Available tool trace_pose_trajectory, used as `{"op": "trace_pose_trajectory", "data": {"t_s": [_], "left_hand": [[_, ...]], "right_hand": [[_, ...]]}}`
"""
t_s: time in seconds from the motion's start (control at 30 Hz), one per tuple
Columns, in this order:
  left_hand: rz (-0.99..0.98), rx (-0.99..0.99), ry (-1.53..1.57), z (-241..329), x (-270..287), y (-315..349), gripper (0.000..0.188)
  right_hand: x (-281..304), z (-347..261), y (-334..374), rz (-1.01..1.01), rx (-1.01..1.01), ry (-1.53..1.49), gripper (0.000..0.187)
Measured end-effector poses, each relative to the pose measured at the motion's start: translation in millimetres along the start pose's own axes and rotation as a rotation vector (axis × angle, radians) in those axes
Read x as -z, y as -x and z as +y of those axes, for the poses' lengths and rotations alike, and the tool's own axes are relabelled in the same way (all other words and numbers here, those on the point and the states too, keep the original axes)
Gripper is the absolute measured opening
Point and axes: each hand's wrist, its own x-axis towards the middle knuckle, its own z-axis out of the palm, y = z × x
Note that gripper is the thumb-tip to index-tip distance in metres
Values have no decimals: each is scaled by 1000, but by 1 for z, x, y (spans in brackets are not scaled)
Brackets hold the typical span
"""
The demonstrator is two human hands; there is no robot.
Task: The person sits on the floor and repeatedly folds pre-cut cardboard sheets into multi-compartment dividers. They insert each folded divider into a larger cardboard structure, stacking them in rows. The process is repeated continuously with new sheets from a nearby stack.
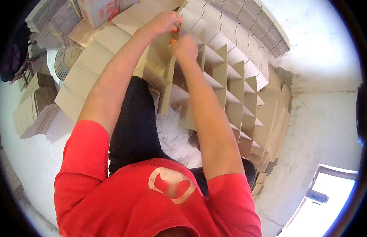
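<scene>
1. in the head view, the cardboard grid stands in front of us, its strips on edge and crossing one another; we take the crossings to be what props them upright and holds the cells open.
2. our left hand is at the grid's far left corner, fingers bent inward; we cannot tell whether they grasp a strip or merely touch it.
3. our right hand is just beside it, curled and a little blurred over the grid's left part; we cannot make out what, if anything, it grips. having both hands close together would suit fine work at one joint.
4. orange covers sit on some fingertips, perhaps to spare the skin from cardboard edges.
5. our left leg, in black trousers, is by the grid's near left corner; it might steady the grid, but contact is unclear.
6. beyond the grid's far edge, slit cardboard stacks lie in a row, probably for easy reach.
7. left of the grid, flat sheets overlap, which likely makes each edge easier to pick up.
</scene>
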Motion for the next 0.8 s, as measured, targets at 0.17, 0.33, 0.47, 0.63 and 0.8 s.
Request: {"op": "trace_pose_trajectory", "data": {"t_s": [0.17,0.33,0.47,0.63,0.8], "left_hand": [[99,50,297,25,40,52,68],[-131,-60,22,92,76,127,88],[-267,-254,-368,121,52,123,95],[-258,-244,-297,125,28,85,100],[-367,-318,-276,125,3,52,100]], "right_hand": [[48,44,9,226,79,121,41],[133,196,28,614,-199,330,56],[165,277,58,112,-410,568,53],[160,250,105,-203,-11,103,45],[159,142,195,-401,74,97,54]]}}
